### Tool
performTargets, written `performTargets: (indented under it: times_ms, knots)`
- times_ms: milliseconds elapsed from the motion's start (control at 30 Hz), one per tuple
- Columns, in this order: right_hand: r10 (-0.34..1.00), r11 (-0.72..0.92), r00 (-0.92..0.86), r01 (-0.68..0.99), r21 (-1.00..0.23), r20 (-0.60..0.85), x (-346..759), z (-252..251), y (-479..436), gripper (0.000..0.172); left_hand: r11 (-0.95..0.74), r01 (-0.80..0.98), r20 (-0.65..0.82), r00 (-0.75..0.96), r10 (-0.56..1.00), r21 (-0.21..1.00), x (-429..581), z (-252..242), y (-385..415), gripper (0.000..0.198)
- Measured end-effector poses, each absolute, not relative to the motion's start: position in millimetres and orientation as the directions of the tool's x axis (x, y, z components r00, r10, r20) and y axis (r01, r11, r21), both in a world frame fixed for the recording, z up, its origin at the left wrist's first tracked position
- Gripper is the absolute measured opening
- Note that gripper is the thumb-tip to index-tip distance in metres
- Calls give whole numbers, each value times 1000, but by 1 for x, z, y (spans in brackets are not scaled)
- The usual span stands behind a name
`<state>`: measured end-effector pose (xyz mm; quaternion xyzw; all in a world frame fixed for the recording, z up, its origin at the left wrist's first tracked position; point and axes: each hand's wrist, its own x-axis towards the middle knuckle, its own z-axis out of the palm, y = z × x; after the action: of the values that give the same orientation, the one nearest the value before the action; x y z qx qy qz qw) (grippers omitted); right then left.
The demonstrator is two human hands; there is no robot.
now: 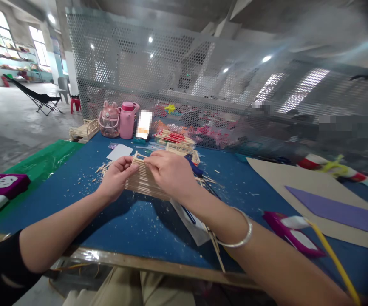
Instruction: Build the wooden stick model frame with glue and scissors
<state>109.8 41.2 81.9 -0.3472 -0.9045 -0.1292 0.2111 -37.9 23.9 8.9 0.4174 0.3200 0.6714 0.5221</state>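
Between my hands, tilted above the blue table, is a slatted panel of thin wooden sticks [144, 180]. My left hand [117, 173] pinches its left upper edge between thumb and fingers. At the panel's top, the fingertips of my right hand [173, 172] are pressed together around a short wooden stick [141, 156] along the edge. My right hand hides much of the panel's right side. Just behind my right hand lie more wooden stick pieces [180, 148] and a dark blue tool handle [194, 166].
Wood scraps [103, 168] dot the blue table [107, 225]. A pink bottle [127, 121], a clear pink-lidded bottle [109, 121] and a lit phone [144, 123] stand at the back before a perforated metal screen [171, 63]. Purple power strips [294, 233] lie either side.
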Motion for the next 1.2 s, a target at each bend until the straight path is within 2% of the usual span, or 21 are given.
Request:
performTargets:
  times_ms: [67, 200, 467, 567, 633, 700, 767, 800, 900, 967, 1033, 1100, 1200]
  knots:
    - [569, 736, -670, 674, 69, 476, 109, 77, 43, 28, -246, -447, 217, -115, 969, 860, -38, 8, 24, 21]
    - [562, 728, -692, 674, 127, 454, 108, 70, 42, 25, -219, -426, 177, -138, 975, 878, -37, 5, 25, 25]
    - [548, 735, -689, 667, 120, 474, 99, 58, 38, 23, -246, -110, 216, -230, 949, 963, -41, -3, 31, 34]
    - [473, 759, -676, 639, 128, 565, 108, 57, 39, 26, -249, -18, 236, -254, 938, 968, -42, -1, 30, 36]
    - [407, 765, -630, 631, 130, 662, 125, 59, 41, 36, -237, -1, 229, -263, 937, 971, -42, 1, 30, 38]
    - [392, 747, -500, 663, 50, 772, 150, 61, 46, 35, -207, -19, 194, -275, 942, 978, -42, 2, 30, 40]
    - [430, 717, -271, 682, -143, 861, 176, 59, 53, 29, -163, -51, 141, -296, 945, 985, -41, 3, 30, 40]
    - [467, 719, -203, 654, -235, 861, 188, 56, 57, 26, -143, -66, 116, -308, 944, 988, -41, 3, 30, 40]
    - [620, 725, -195, 513, -459, 760, 208, 42, 67, 22, -112, -104, 72, -330, 941, 988, -41, 4, 31, 38]
    - [638, 743, -256, 450, -495, 726, 209, 33, 69, 20, -118, -133, 68, -332, 941, 984, -40, 5, 32, 36]
    - [611, 775, -307, 422, -471, 730, 205, 28, 69, 17, -131, -173, 68, -332, 941, 976, -39, 6, 32, 33]
    - [604, 782, -333, 419, -461, 724, 200, 25, 68, 15, -135, -217, 59, -322, 945, 967, -37, 6, 32, 31]
    - [656, 745, -336, 432, -509, 676, 195, 24, 65, 16, -123, -266, 36, -308, 951, 956, -34, 8, 31, 29]
